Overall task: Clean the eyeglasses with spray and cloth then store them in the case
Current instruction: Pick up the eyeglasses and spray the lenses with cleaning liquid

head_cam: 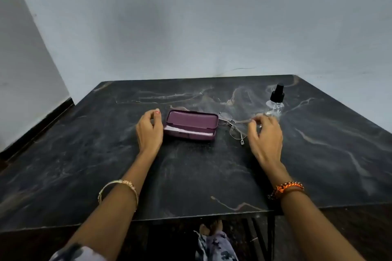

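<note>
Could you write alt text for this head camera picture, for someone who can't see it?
Two bare hands hover over a dark marble table: the left hand beside an open purple glasses case, the right hand at wire-rimmed eyeglasses. A clear spray bottle stands behind.

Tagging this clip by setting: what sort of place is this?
Probably a plain room at home, not a workshop: a dark marble-look table in a corner of bare pale walls, holding only an open case, glasses and spray bottle.
</note>
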Demonstrator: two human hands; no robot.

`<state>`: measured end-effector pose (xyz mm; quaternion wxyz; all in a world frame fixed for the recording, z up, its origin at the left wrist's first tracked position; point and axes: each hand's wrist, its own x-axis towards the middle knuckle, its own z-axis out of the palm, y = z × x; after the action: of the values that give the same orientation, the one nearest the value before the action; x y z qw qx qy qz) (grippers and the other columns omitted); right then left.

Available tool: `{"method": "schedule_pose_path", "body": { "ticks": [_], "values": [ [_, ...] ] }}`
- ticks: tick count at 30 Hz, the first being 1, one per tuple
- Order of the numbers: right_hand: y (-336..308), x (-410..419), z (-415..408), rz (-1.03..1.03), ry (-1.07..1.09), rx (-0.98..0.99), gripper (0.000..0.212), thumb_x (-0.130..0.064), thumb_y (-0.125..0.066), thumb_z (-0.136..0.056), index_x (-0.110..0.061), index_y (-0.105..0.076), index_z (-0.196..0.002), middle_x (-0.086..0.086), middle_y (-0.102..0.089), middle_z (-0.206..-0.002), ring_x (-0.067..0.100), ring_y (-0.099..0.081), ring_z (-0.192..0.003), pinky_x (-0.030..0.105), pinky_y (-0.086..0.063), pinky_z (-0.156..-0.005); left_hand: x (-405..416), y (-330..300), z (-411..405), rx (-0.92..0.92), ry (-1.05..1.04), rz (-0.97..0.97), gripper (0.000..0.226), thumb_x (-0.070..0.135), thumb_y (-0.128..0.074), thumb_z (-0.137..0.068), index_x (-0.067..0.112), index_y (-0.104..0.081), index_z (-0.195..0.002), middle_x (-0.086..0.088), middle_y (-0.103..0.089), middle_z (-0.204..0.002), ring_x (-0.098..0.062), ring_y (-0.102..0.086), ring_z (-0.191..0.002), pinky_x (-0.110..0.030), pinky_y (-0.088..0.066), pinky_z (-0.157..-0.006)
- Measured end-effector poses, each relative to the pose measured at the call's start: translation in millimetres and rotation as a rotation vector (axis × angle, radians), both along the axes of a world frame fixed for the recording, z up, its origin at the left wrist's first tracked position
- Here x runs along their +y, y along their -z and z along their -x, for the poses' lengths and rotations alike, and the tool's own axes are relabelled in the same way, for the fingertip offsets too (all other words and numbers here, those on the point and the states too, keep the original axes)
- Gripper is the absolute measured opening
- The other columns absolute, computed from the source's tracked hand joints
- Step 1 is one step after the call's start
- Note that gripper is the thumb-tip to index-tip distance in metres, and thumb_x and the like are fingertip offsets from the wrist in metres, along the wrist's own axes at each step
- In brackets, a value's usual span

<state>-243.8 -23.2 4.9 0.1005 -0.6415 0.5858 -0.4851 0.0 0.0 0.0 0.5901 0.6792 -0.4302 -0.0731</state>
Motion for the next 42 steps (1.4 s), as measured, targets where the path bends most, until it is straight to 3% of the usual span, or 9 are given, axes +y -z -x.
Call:
{"method": "schedule_pose_path", "body": {
  "ticks": [8, 17, 21, 25, 28, 31, 34, 36, 42],
  "values": [
    [1.0, -5.0, -1.1, -0.112, 0.043, -0.028, 0.020, -0.021, -0.053, -0.075, -0.007, -0.065, -0.068, 0.002, -0.058, -0.059, 0.020, -0.052, -0.060, 0.027, -0.037, -0.064, -7.0, 6.2, -8.1, -0.043, -0.037, -0.083, 0.033, 0.029, -0.040, -0.093, 0.005, -0.062, -0.102, -0.015, -0.067, -0.098, -0.028, -0.060, -0.091, -0.032, -0.041, -0.073],
    [3.6, -3.1, -0.4, -0.137, -0.035, -0.021, 0.016, -0.014, -0.058, -0.076, -0.010, -0.066, -0.090, -0.003, -0.060, -0.069, 0.015, -0.057, -0.069, 0.026, -0.044, -0.073, -4.8, 4.0, -5.0, -0.072, -0.031, -0.111, 0.029, 0.025, -0.042, -0.092, 0.007, -0.061, -0.105, -0.012, -0.066, -0.107, -0.024, -0.058, -0.099, -0.032, -0.042, -0.080],
    [2.8, -2.1, 0.9, -0.139, -0.072, -0.010, 0.022, -0.010, -0.058, -0.085, -0.009, -0.059, -0.107, -0.008, -0.056, -0.064, 0.013, -0.056, -0.071, 0.021, -0.039, -0.074, -3.8, 1.8, -5.0, -0.098, -0.073, -0.085, 0.027, 0.024, -0.042, -0.092, 0.009, -0.061, -0.105, -0.012, -0.066, -0.107, -0.025, -0.059, -0.099, -0.036, -0.045, -0.081],
    [2.0, -4.7, 0.1, -0.147, -0.023, -0.036, 0.021, -0.008, -0.053, -0.088, -0.012, -0.058, -0.108, -0.013, -0.049, -0.060, 0.010, -0.053, -0.067, 0.021, -0.033, -0.069, -2.5, 0.9, -3.3, -0.156, -0.061, 0.030, 0.024, 0.021, -0.044, -0.091, 0.009, -0.060, -0.105, -0.012, -0.065, -0.105, -0.023, -0.059, -0.095, -0.036, -0.047, -0.078],
    [-2.8, -4.0, -2.2, -0.108, 0.017, -0.137, 0.018, -0.009, -0.053, -0.088, -0.009, -0.061, -0.104, -0.004, -0.060, -0.071, 0.016, -0.059, -0.067, 0.025, -0.042, -0.072, -1.7, -1.7, -2.8, -0.190, -0.030, 0.116, 0.022, 0.017, -0.046, -0.091, 0.007, -0.060, -0.106, -0.012, -0.064, -0.104, -0.021, -0.058, -0.088, -0.033, -0.046, -0.073],
    [-11.4, -2.6, -3.1, -0.012, 0.054, -0.267, 0.015, -0.009, -0.054, -0.087, -0.008, -0.065, -0.097, 0.010, -0.070, -0.083, 0.023, -0.065, -0.076, 0.027, -0.049, -0.075, -3.0, -7.3, -4.4, -0.116, -0.010, 0.193, 0.021, 0.014, -0.047, -0.090, 0.007, -0.060, -0.105, -0.009, -0.063, -0.103, -0.017, -0.056, -0.089, -0.028, -0.046, -0.072],
    [-28.2, -5.0, -7.7, 0.071, 0.009, -0.414, 0.012, -0.009, -0.054, -0.088, -0.011, -0.065, -0.093, 0.009, -0.070, -0.078, 0.009, -0.063, -0.064, 0.014, -0.051, -0.066, -3.2, -18.6, -0.5, -0.050, 0.013, 0.298, 0.018, 0.013, -0.048, -0.090, 0.009, -0.061, -0.102, -0.003, -0.062, -0.098, -0.015, -0.057, -0.088, -0.020, -0.046, -0.069],
    [-42.4, -9.4, -13.1, 0.094, -0.057, -0.524, 0.011, -0.009, -0.054, -0.088, -0.012, -0.064, -0.091, 0.004, -0.067, -0.073, 0.004, -0.061, -0.062, 0.013, -0.053, -0.067, -5.3, -28.2, 5.1, 0.024, 0.047, 0.352, 0.017, 0.013, -0.048, -0.090, 0.010, -0.061, -0.100, -0.004, -0.063, -0.095, -0.014, -0.058, -0.085, -0.021, -0.047, -0.069],
    [-75.6, -24.9, -33.6, 0.049, -0.427, -0.896, 0.012, -0.005, -0.056, -0.087, -0.011, -0.065, -0.083, -0.009, -0.066, -0.056, 0.001, -0.062, -0.054, 0.014, -0.054, -0.059, -29.7, -63.5, 17.3, 0.527, 0.359, 0.328, 0.020, 0.012, -0.045, -0.092, 0.010, -0.060, -0.104, 0.003, -0.064, -0.089, -0.006, -0.058, -0.067, -0.012, -0.049, -0.053]
  ]
}}
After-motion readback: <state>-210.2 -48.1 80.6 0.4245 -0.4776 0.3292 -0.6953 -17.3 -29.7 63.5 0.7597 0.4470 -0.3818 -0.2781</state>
